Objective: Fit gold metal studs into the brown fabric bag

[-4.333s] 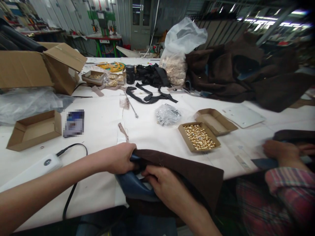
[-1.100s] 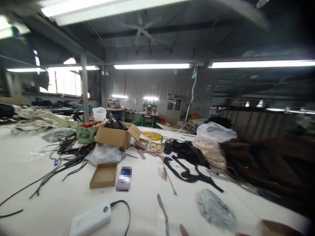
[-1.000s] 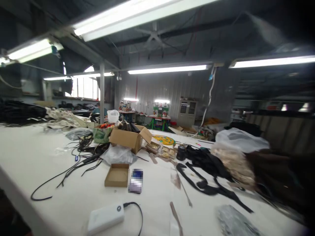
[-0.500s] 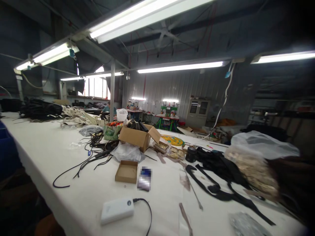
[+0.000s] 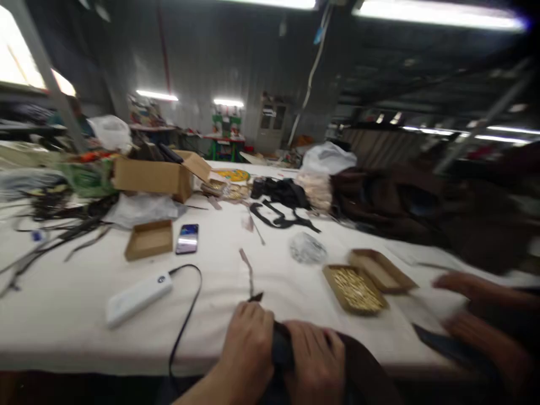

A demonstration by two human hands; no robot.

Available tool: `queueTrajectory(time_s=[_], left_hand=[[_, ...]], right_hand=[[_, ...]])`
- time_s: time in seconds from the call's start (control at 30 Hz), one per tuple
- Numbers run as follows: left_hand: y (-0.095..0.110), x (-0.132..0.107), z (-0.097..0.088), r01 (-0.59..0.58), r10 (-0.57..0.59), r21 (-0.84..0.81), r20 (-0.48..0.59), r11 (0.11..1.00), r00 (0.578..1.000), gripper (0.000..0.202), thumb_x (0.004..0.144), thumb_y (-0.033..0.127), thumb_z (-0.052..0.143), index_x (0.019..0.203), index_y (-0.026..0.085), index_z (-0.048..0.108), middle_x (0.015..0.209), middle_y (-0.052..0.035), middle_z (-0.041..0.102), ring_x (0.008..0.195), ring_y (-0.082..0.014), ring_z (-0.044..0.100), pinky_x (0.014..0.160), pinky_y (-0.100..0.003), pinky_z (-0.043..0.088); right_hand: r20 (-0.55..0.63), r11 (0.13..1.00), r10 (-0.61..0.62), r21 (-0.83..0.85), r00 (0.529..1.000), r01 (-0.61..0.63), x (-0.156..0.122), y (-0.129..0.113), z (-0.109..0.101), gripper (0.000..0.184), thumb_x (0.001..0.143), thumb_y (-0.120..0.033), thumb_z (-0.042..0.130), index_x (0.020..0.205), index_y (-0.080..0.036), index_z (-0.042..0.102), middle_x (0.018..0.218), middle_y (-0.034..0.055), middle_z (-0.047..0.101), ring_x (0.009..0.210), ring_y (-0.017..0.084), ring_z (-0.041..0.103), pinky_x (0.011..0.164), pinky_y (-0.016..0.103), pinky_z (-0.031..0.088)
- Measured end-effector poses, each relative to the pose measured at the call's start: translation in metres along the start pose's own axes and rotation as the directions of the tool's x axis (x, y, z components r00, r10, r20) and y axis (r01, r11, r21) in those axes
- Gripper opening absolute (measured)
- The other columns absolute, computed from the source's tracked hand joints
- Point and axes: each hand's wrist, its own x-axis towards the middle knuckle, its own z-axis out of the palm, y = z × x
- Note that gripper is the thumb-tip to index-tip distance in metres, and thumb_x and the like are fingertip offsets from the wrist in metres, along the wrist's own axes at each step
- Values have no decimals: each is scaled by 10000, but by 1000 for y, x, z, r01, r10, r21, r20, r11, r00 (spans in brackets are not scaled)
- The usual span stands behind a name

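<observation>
At the table's near edge, my left hand (image 5: 252, 340) and my right hand (image 5: 314, 354) are side by side, closed with fingers curled down. Between and under them is a dark fabric piece (image 5: 366, 365), blackish where it passes between the hands and brown on the right. Its full shape is blurred and partly below the view. Just past my left hand, a narrow brownish strip (image 5: 247, 264) lies on the white table. Right of my hands sits an open cardboard box of small gold-coloured metal pieces (image 5: 354, 289), with its empty other half (image 5: 382, 270) against it.
A co-worker's blurred hands (image 5: 476, 309) are at the right, near a dark strip (image 5: 441, 343). To the left lie a white power bank (image 5: 139, 298) with a black cable, a phone (image 5: 187, 239) and a shallow cardboard tray (image 5: 149, 239). Black straps (image 5: 278, 219) lie farther back.
The view has swung right and down. My hands with the dark fabric, the box of gold pieces and the co-worker's hands have come into sight. The power bank and phone now appear farther left.
</observation>
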Motion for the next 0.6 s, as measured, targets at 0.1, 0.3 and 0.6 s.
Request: queueTrajectory(time_s=[0.1,0.3,0.6], left_hand=[[4,-16,5,-99,102,21,-239,995,966,323,836,-41,549,1029,200,646,944,-82,699,924,-298,651,1041,-522,523],[11,-20,5,-277,269,36,-388,960,881,316,791,-27,565,1001,205,607,855,-23,625,831,-254,577,1071,-503,475],[25,-16,15,-453,412,16,-443,892,796,245,997,3,483,1107,134,658,912,-73,720,860,-250,600,1008,-514,445]], right_hand=[[-155,997,-8,-71,988,-3,-13,-8,-7,202,1102,-202,500,1182,-250,679,1040,56,790,1005,262,707,1096,549,424],[-260,993,-13,-114,965,-17,-26,-6,-6,239,1126,-161,492,1232,-184,705,1087,85,780,1040,250,688,975,435,480],[-152,989,63,-122,986,-81,-39,-7,-35,388,1099,-151,499,1435,-203,685,1216,93,804,1020,280,682,883,442,490]])
